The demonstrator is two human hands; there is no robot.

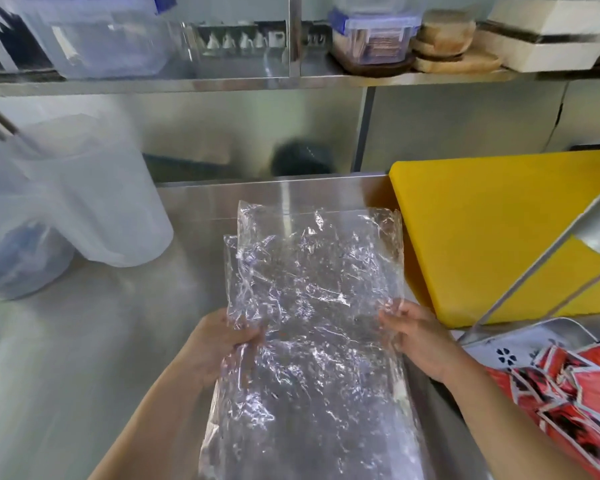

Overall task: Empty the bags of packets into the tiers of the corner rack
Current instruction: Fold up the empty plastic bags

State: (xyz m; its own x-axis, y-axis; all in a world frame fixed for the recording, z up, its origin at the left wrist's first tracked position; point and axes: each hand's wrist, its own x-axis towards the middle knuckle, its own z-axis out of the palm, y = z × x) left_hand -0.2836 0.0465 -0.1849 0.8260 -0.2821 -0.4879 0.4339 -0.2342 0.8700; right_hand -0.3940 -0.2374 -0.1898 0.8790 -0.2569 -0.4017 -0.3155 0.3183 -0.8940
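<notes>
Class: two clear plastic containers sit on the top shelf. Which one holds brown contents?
The smaller container, right of the steel post; the bigger left box shows none.

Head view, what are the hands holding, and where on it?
Both hold the clear plastic bag: the left hand grips its left edge, the right hand its right edge, each roughly midway along. No packets show inside it.

The left hand point(219, 344) and the right hand point(416, 337) are both bare. Back from the fingers point(394, 318), each wrist is bare as well. Farther back still, the left forearm point(160, 410) and the right forearm point(492, 410) show only uncovered skin all the way to the lower edge of the view. The nails at the tips of the fingers are too blurred to make out.
</notes>
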